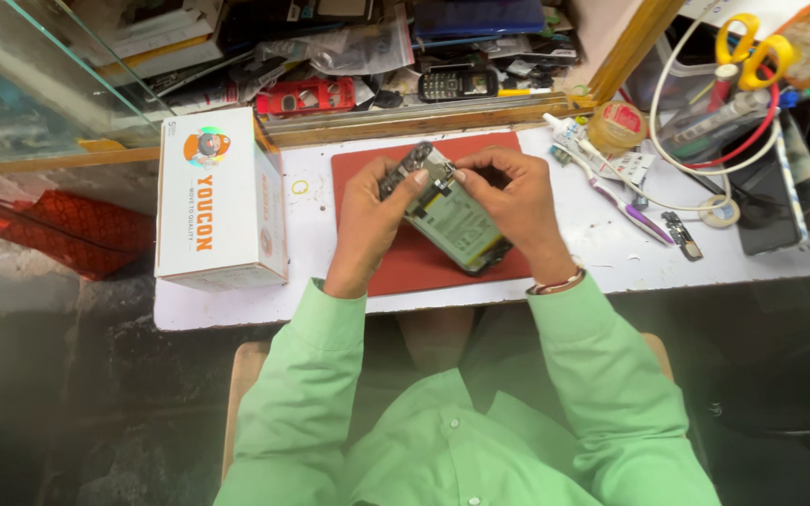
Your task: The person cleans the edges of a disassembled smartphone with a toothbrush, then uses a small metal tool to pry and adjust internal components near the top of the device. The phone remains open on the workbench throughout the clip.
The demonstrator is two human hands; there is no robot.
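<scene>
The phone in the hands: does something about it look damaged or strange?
Yes. The phone, held over the red mat by the left hand and right hand, has no back cover: its battery and inner parts are exposed. Whether anything is broken cannot be told.

Light green long-sleeved shirt, bangle on right wrist

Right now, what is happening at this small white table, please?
A person in a light green shirt holds an opened mobile phone, its back cover off and battery showing, above a red mat. The left hand supports the phone's upper end, while the right hand pinches at its top edge with the fingertips. A white box lies to the left. A toothbrush, glue tube and tape roll lie to the right.
</scene>
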